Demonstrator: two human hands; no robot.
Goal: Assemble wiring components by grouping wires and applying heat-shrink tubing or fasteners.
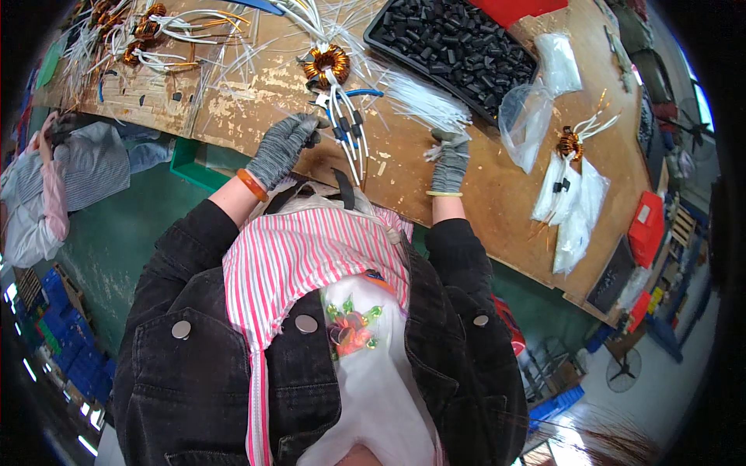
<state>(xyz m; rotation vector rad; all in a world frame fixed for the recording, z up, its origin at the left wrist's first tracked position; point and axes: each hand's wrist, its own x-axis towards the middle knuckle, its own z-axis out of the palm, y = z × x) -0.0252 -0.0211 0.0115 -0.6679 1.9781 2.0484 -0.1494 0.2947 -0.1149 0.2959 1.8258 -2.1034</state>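
Observation:
A copper-wound toroidal coil [327, 67] lies in front of me, tied with white bands. Its white leads [346, 132] run toward me and carry black sleeve pieces. My left hand [289, 146], in a grey knit glove, is beside these leads with its fingers curled closed; what they hold, if anything, is hidden. My right hand [449, 161], gloved alike, reaches the near end of a pile of white cable ties [426, 102]. Its fingers touch the ties, while the thumb stands apart. A blue cable tie [364, 93] lies next to the coil.
A black tray [497, 115] of small black pieces stands beyond the cable ties. Clear plastic bags [525, 128] lie right of it. Another coil [569, 144] rests on bagged white ties [579, 225]. More coils [148, 31] lie far left. A person [47, 190] is at the left.

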